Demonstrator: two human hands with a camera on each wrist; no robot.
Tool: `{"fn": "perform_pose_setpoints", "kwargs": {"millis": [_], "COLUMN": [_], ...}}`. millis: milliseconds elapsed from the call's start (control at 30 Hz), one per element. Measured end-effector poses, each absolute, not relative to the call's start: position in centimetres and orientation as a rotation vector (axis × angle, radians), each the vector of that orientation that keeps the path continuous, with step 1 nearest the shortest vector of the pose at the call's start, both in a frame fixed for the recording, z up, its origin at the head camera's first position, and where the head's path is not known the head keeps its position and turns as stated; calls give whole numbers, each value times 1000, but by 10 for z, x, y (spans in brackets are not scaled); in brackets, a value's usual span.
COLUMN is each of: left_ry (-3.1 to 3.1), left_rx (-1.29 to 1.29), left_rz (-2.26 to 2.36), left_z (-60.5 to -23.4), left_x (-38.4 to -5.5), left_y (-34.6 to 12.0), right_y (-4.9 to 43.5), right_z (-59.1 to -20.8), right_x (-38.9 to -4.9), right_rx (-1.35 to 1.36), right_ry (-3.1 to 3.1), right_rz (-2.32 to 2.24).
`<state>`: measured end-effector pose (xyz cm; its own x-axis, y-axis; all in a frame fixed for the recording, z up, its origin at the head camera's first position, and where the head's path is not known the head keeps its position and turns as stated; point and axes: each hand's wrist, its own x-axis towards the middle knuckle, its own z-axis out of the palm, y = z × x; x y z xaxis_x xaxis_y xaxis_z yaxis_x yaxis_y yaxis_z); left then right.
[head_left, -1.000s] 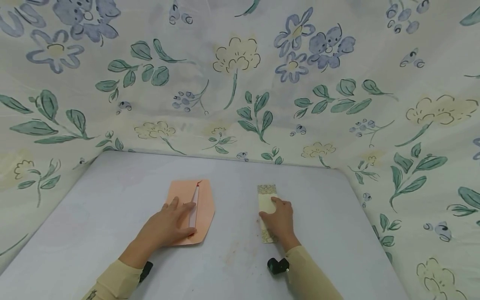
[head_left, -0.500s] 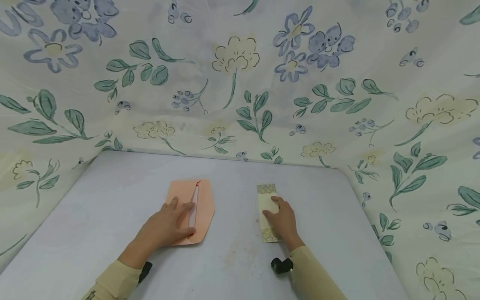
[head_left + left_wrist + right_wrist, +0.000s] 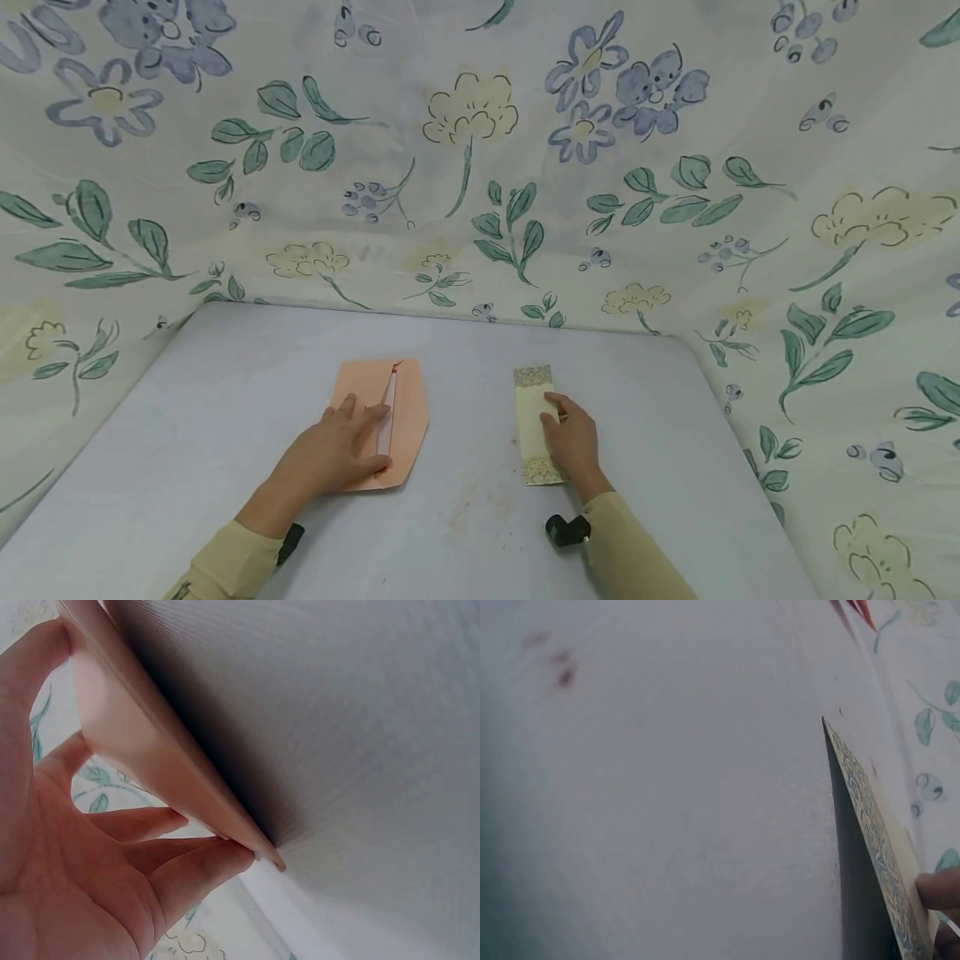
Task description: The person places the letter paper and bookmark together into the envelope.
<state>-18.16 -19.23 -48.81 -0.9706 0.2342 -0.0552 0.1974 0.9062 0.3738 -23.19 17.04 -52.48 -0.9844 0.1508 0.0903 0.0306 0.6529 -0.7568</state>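
A peach paper envelope [image 3: 411,425] lies on the left of the table, with a narrow white opening [image 3: 386,433] along its face and a bit of red at the opening's top. My left hand [image 3: 326,454] rests on the envelope with fingers spread; in the left wrist view its fingertips [image 3: 236,855] touch the paper. To the right lies a cream paper strip [image 3: 532,425] with glittery, patterned bands at both ends. Over its right edge is my right hand [image 3: 576,442], thumb and index finger touching it. In the right wrist view the strip [image 3: 870,825] casts a shadow along its near edge.
The white table [image 3: 465,367] meets a floral cloth [image 3: 472,183] at the back and sides. Faint brownish smudges [image 3: 468,504] mark the surface between the hands. Dark wrist devices [image 3: 564,531] sit under both sleeves.
My right hand has slid to the right across the strip, its thumb moving from the left edge towards the index finger and uncovering more cream paper. The left hand and envelope stay put.
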Motion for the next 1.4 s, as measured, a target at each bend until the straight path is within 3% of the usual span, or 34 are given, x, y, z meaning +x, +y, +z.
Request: {"fn": "perform_pose_setpoints", "kwargs": {"millis": [1400], "left_ry": [2971], "left_rx": [335], "left_rz": [569], "left_z": [-489], "left_x": [-182], "left_y": [-192], "right_y": [163], "right_z": [-521], "right_x": [-234], "right_rx": [-162], "right_ry": [-2602], "right_rz": [1425]}}
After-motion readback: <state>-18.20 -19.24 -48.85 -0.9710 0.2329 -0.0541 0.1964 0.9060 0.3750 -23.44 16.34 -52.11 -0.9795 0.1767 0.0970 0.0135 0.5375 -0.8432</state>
